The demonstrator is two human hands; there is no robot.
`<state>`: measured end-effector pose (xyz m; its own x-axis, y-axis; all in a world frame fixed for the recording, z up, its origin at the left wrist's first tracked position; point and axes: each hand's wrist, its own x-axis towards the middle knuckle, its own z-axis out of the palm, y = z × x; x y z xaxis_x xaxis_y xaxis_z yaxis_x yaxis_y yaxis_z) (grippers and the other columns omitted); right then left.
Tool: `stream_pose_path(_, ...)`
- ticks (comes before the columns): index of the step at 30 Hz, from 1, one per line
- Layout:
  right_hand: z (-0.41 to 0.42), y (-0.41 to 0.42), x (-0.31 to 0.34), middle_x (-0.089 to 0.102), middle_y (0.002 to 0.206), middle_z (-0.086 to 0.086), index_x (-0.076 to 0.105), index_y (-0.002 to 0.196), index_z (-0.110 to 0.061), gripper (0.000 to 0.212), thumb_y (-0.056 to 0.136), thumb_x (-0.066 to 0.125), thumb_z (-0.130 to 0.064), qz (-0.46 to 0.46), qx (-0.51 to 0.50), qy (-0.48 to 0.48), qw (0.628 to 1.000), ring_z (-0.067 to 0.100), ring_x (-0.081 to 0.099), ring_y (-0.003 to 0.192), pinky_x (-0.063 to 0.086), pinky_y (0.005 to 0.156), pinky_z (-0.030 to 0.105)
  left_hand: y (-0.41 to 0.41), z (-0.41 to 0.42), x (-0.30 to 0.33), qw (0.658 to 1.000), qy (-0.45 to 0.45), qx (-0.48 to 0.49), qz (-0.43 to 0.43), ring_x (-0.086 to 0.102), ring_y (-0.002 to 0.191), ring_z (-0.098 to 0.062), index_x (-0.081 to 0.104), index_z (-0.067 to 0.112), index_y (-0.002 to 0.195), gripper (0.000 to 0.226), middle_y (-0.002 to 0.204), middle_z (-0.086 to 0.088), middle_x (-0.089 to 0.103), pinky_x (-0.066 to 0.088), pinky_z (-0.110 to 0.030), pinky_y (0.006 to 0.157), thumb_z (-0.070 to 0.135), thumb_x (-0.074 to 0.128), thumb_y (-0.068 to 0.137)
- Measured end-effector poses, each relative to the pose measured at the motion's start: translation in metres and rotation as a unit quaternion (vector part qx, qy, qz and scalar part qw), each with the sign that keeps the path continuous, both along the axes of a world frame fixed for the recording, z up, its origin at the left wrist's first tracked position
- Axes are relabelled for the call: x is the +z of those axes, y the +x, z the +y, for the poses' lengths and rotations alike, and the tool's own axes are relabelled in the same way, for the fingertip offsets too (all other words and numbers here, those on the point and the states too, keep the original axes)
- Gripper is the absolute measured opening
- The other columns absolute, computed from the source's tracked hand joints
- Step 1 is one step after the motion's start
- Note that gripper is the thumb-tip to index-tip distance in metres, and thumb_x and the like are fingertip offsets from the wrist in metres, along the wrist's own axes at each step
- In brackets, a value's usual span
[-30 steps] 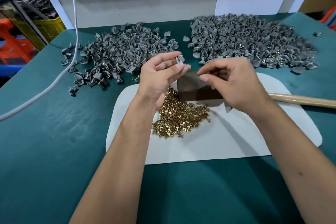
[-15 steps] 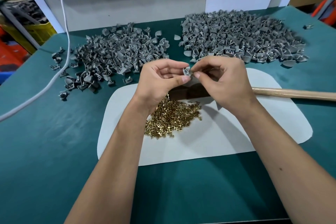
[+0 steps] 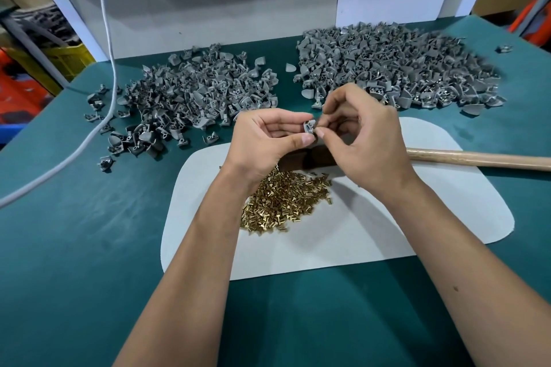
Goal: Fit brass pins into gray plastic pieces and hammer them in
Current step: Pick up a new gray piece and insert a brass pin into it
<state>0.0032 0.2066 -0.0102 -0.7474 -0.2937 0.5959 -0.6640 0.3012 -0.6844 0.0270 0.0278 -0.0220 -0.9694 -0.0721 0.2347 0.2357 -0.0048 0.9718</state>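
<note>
My left hand [image 3: 268, 140] pinches a small gray plastic piece [image 3: 309, 126] between thumb and forefinger, above the white mat [image 3: 387, 235]. My right hand [image 3: 360, 140] meets it from the right, thumb and forefinger pinched at the piece; whatever they hold is too small to make out. A heap of brass pins [image 3: 283, 202] lies on the mat under my left wrist. A dark block [image 3: 310, 158] sits behind the pins, partly hidden by my hands. The hammer's wooden handle [image 3: 477, 158] runs off to the right.
Two heaps of gray plastic pieces lie on the green table: one at the back left [image 3: 185, 98], a larger one at the back right [image 3: 396, 65]. A white cable [image 3: 104, 74] crosses the left side. A white wall panel [image 3: 208, 3] closes the back.
My hands came together over the mat. The right hand's pinched fingers reached the gray piece in the left hand and stay against it now.
</note>
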Motion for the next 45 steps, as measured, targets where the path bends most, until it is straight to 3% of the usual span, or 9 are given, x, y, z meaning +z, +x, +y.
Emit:
stream_pose_path(7,-0.006,0.002,-0.003,0.062,0.079,-0.003,0.057,0.091,-0.013,0.022,0.081,0.07,0.002,0.079,-0.023,0.049,0.995,0.014,0.062,0.073,0.054,0.066,0.035,0.003,0.002,0.001,1.0,0.009,0.013,-0.004,0.072,0.071,-0.013,0.077,0.007,0.089,0.03,0.077,-0.005,0.077,0.06,-0.023,0.073,-0.012,0.085,0.067)
stream_pose_path(13,-0.008,0.003,-0.005,0.063,0.078,-0.004,0.06,0.088,-0.011,0.018,0.081,0.07,0.002,0.094,-0.04,0.051,0.993,0.011,0.06,0.071,0.052,0.064,0.03,0.003,0.003,0.0,1.0,0.016,0.018,-0.003,0.07,0.069,-0.01,0.076,0.006,0.088,0.029,0.075,0.0,0.076,0.057,-0.02,0.07,-0.012,0.085,0.067)
stream_pose_path(20,0.002,0.002,-0.004,0.071,0.088,-0.002,0.069,0.098,-0.008,0.014,0.087,0.073,-0.002,0.057,-0.007,0.025,0.998,0.01,0.069,0.083,0.06,0.077,0.031,0.002,-0.001,0.0,1.0,0.028,0.008,-0.012,0.073,0.074,-0.01,0.078,0.01,0.09,0.03,0.082,-0.003,0.079,0.058,-0.02,0.071,-0.009,0.085,0.068)
stream_pose_path(27,0.006,-0.004,-0.004,0.069,0.092,0.003,0.076,0.093,-0.006,0.007,0.087,0.075,-0.002,0.146,-0.032,0.086,0.985,0.016,0.062,0.087,0.051,0.082,0.026,0.004,-0.003,0.002,0.996,0.072,-0.029,-0.041,0.077,0.08,-0.023,0.08,0.009,0.098,0.028,0.089,-0.015,0.079,0.061,-0.026,0.074,-0.003,0.082,0.073)
stream_pose_path(33,0.003,-0.003,-0.005,0.063,0.088,0.004,0.07,0.091,-0.002,0.002,0.092,0.069,-0.003,0.111,-0.066,0.062,0.99,0.016,0.057,0.081,0.042,0.074,0.017,0.002,0.005,0.001,1.0,0.012,0.006,0.023,0.075,0.094,-0.02,0.074,0.006,0.112,0.045,0.103,-0.012,0.078,0.059,-0.029,0.089,-0.011,0.083,0.071)
stream_pose_path(39,0.0,-0.001,-0.005,0.067,0.087,0.005,0.072,0.09,-0.002,0.002,0.09,0.07,-0.004,0.071,-0.09,0.059,0.992,0.017,0.058,0.082,0.042,0.074,0.015,0.0,0.017,-0.001,0.998,-0.01,0.051,0.044,0.075,0.08,-0.016,0.077,0.01,0.095,0.033,0.086,-0.004,0.079,0.061,-0.028,0.08,-0.015,0.08,0.073)
stream_pose_path(45,-0.005,0.004,-0.004,0.069,0.087,0.005,0.073,0.088,-0.003,0.003,0.087,0.071,-0.002,0.062,-0.122,0.064,0.988,0.011,0.056,0.079,0.039,0.075,0.007,0.002,0.024,-0.001,0.997,-0.006,0.079,0.023,0.076,0.079,-0.021,0.078,0.004,0.091,0.026,0.087,-0.013,0.079,0.062,-0.033,0.08,-0.016,0.08,0.074)
